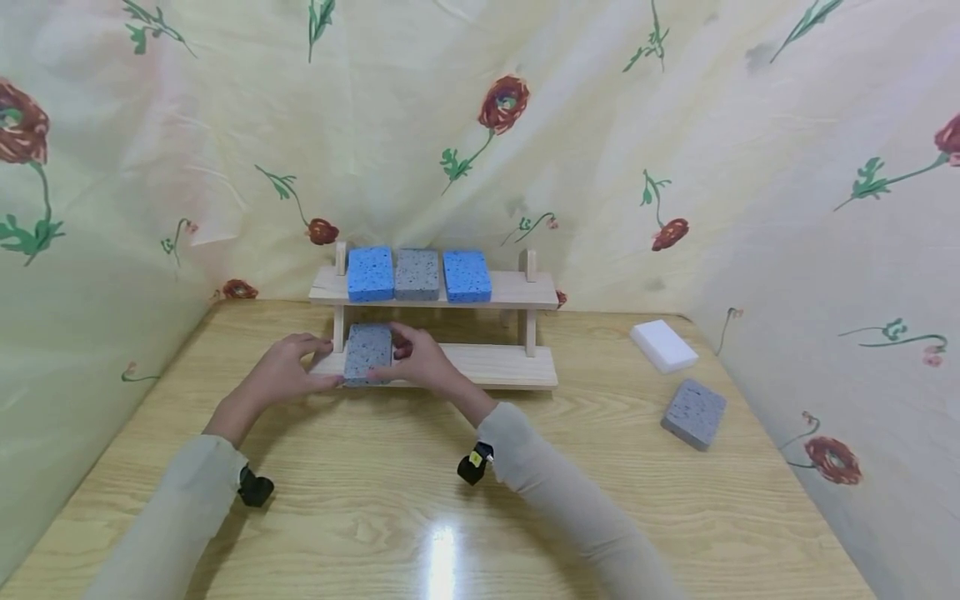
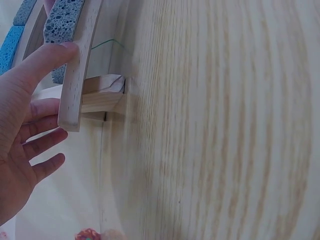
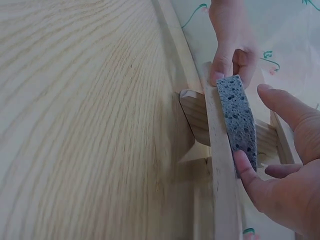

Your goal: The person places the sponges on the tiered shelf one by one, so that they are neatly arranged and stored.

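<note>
A grey speckled sponge (image 1: pixel 368 354) lies on the left part of the wooden rack's lower shelf (image 1: pixel 487 363). My right hand (image 1: pixel 423 358) spans its right side, thumb on the front edge and index finger near the back corner. In the right wrist view the thumb of that right hand (image 3: pixel 287 187) presses the sponge (image 3: pixel 237 117). My left hand (image 1: pixel 285 371) is at the shelf's left end. Its thumb (image 2: pixel 52 55) rests on the front board beside the sponge, while the other fingers spread loosely behind.
On the upper shelf (image 1: pixel 521 289) stand a blue sponge (image 1: pixel 371 275), a grey sponge (image 1: pixel 417 275) and another blue sponge (image 1: pixel 467 277). A white block (image 1: pixel 664 346) and a grey sponge (image 1: pixel 693 414) lie at the table's right. Flower-patterned cloth (image 1: pixel 405 125) hangs behind the rack.
</note>
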Tool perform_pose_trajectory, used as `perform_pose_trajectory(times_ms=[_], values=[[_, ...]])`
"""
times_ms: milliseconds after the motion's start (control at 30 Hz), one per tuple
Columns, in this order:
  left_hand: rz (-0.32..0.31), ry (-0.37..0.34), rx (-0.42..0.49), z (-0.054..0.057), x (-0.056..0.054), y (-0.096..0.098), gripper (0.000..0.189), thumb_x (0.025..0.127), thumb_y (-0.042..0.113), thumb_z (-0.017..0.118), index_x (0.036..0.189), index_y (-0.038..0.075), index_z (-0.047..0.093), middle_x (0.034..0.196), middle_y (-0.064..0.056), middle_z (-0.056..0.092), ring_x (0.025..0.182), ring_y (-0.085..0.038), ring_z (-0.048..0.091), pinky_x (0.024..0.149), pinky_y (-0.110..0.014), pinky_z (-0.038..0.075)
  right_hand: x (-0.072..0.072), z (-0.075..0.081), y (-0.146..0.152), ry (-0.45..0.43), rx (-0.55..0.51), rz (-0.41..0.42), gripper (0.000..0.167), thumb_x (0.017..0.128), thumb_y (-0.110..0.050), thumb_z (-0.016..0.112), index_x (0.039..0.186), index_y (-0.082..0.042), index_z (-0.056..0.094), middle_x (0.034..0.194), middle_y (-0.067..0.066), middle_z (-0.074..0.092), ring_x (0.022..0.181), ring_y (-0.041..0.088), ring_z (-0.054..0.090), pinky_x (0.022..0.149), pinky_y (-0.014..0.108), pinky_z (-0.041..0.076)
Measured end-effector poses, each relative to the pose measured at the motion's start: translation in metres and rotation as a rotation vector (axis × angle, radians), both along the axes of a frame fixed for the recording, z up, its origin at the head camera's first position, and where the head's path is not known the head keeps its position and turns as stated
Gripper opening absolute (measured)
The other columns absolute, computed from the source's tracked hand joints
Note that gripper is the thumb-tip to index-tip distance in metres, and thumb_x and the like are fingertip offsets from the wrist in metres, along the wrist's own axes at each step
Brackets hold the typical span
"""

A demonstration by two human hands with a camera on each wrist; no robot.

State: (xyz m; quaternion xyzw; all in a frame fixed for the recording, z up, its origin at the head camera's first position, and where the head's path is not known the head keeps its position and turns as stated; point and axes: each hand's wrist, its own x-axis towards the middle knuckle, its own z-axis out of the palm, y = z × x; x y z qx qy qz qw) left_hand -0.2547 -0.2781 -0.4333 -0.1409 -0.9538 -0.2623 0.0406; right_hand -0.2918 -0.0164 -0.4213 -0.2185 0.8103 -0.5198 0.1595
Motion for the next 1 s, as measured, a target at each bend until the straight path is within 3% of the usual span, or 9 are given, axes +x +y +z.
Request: perform_pose_trajectory(times_ms=[167,400,633,1000], values=[[0.002,-0.007,0.002,0.000,0.000,0.002,0.068,0.080,0.040,0.086,0.128,-0.005,0.067,0.133,-0.030,0.063,0.126,-0.049,0.056,0.107,-0.064,0.046,0.002,0.005,0.019,0.060,0.035,0.053,0.097,0.080,-0.025,0.089,0.159,-0.007,0.034,0.139,0.018,0.057,0.122,0.030,0.059,0.099,0.035,0.056],[0.005,-0.018,0.001,0.000,0.000,0.002,0.069,0.079,0.041,0.086,0.128,-0.005,0.067,0.134,-0.029,0.062,0.126,-0.049,0.056,0.107,-0.063,0.046,0.004,0.018,0.057,0.143,0.110,0.102,0.090,0.082,-0.026,0.088,0.157,-0.014,0.041,0.140,0.016,0.050,0.125,0.028,0.056,0.102,0.034,0.055],[0.009,-0.021,0.002,0.001,0.000,0.002,0.070,0.079,0.041,0.086,0.128,-0.004,0.067,0.134,-0.029,0.062,0.126,-0.048,0.056,0.107,-0.064,0.046,0.007,0.035,0.110,0.230,0.127,0.155,0.080,0.084,-0.020,0.086,0.153,-0.009,0.047,0.137,0.019,0.053,0.129,0.037,0.054,0.105,0.048,0.053],[0.015,-0.030,-0.016,0.002,0.000,0.002,0.070,0.079,0.041,0.086,0.129,-0.004,0.067,0.136,-0.030,0.061,0.127,-0.049,0.055,0.108,-0.065,0.044,0.013,0.050,0.219,0.357,0.257,0.068,0.078,0.081,-0.019,0.087,0.149,-0.006,0.051,0.141,0.020,0.057,0.126,0.041,0.056,0.102,0.058,0.051]])
